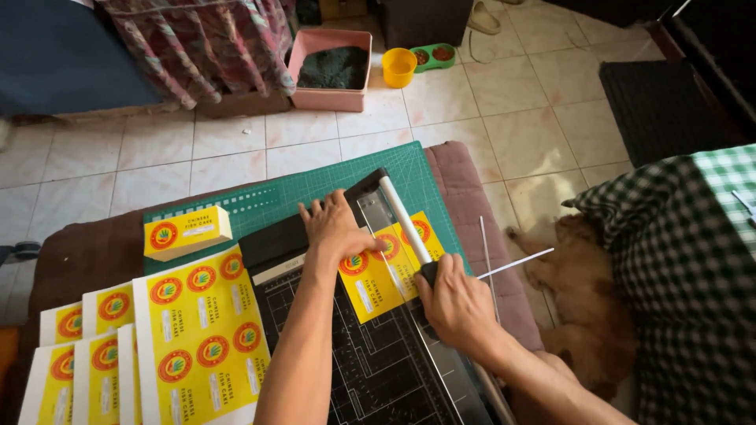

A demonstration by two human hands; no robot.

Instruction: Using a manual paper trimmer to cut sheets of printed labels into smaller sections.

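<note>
A yellow printed sheet (387,271) is pinned flat on the black paper cutter (378,362) by the spread left hand (335,228), while the cutter's handle (429,271) is gripped by the closed right hand (457,307). Trimming appears underway; steady pressure seems needed. Stacked sheets (197,338) lie left.

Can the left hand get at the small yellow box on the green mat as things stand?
Probably yes. The left hand lies flat on the yellow label sheet on the black paper cutter; the small yellow box sits to its left on the green cutting mat, with only bare mat and cutter edge between. It would have to let go of the sheet.
</note>
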